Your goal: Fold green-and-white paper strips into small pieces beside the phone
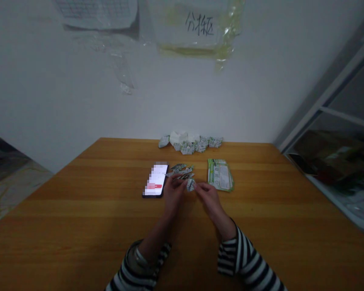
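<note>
Between my two hands is a small folded piece of printed paper [191,185], white with dark print. The fingertips of my left hand [173,195] pinch its left side. My right hand [210,197] pinches it from the right. Just beyond my left hand lie several folded strips of printed paper [182,169], partly hidden by its fingers. A stack of green and white printed leaflets [221,176] rests to the right, beyond my right hand.
A phone with a lit screen [158,178] lies left of the paper strips. Folded paper shapes [188,146] stand in a row along the wall at the back of the wooden table [109,226]. A shelf with glass-like panels [336,117] is at the right.
</note>
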Tool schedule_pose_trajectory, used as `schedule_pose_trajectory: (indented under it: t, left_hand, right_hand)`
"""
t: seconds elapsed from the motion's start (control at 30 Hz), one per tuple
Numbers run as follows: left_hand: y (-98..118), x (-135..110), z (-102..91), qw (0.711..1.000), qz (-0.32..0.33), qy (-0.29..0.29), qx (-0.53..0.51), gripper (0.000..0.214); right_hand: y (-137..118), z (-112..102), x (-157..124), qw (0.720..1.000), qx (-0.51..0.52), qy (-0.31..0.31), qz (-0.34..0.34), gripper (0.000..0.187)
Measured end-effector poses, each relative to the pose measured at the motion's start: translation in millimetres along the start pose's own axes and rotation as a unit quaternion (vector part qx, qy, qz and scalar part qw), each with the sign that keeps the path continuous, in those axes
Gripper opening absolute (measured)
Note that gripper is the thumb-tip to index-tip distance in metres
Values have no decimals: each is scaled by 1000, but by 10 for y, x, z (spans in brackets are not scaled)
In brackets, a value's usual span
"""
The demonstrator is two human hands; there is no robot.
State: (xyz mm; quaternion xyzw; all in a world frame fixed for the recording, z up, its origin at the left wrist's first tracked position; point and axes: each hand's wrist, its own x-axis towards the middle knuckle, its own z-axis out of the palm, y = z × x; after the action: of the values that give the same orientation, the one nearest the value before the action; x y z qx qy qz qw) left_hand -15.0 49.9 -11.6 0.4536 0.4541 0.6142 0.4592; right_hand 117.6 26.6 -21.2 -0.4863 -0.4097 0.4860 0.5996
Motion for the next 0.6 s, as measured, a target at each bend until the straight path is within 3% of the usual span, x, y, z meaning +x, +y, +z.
schedule_pose_trajectory:
  t: [0.27, 0.5, 0.6]
  left_hand:
    - [36, -33, 33, 998, 1, 21, -52, 43]
    - [-29, 2, 5, 965, -179, -35, -189, 52]
    - [8, -16, -1, 955, -206, -67, -202, 47]
  right_hand:
    - [20, 59, -51, 1000, 7, 17, -24, 21]
    - [51, 18, -20, 989, 134, -44, 37, 23]
    - [34, 27, -15, 980, 178, -68, 62, 23]
